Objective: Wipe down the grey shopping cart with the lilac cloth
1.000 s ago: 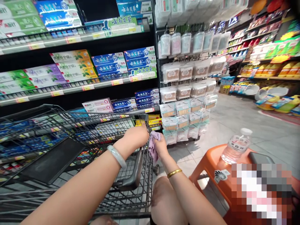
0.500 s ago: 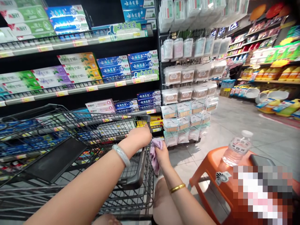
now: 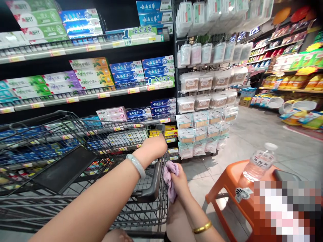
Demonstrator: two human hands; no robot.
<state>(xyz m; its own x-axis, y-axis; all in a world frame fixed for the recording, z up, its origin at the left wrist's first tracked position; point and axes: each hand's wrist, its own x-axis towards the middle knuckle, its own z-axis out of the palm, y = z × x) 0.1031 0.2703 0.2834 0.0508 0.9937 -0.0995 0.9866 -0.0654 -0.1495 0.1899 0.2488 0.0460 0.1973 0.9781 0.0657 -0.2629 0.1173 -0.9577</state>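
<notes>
My left hand (image 3: pixel 155 147), with a pale bangle on its wrist, is closed round the upper rear corner of the black wire shopping cart (image 3: pixel 126 210). Lower and to the right, my right hand (image 3: pixel 180 179) grips a crumpled purple cloth (image 3: pixel 171 178) beside the cart's rear side. The cloth hangs down near my knee. A gold bracelet (image 3: pixel 202 227) is on my right wrist. The cart's dark handle (image 3: pixel 153 183) lies just left of the cloth, and no hand is on it.
Shelves of boxed toothpaste (image 3: pixel 130 72) stand behind the cart. Packs of cotton swabs (image 3: pixel 190 82) hang to their right. An orange stool (image 3: pixel 236 168) at the lower right bears a water bottle (image 3: pixel 259 161) and a blurred item. Grey floor (image 3: pixel 254 131) stretches beyond.
My right hand has moved down and slightly right with the purple cloth, away from my left hand. My left hand stays closed at the cart's corner. The view has shifted slightly.
</notes>
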